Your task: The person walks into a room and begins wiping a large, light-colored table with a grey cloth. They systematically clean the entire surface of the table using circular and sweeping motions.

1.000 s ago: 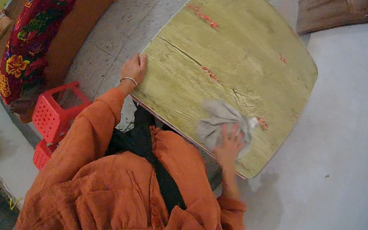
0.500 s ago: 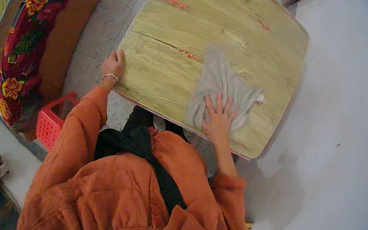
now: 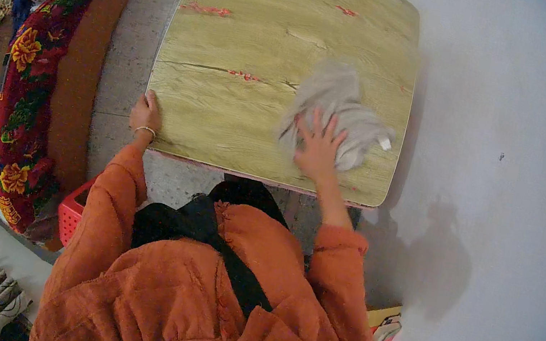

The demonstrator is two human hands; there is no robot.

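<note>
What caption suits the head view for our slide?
Right hand spread on a grey cloth, left hand at the edge of a yellowish table.

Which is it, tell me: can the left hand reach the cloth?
Probably yes: nothing visible bars the left hand, at the near left corner of the table, from the cloth, though the right hand covers part of it.

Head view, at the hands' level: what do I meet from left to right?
Red flowered cover, brown side panel, gray floor strip, left hand at the edge of the table, right hand spread on the gray cloth, white surface.
</note>
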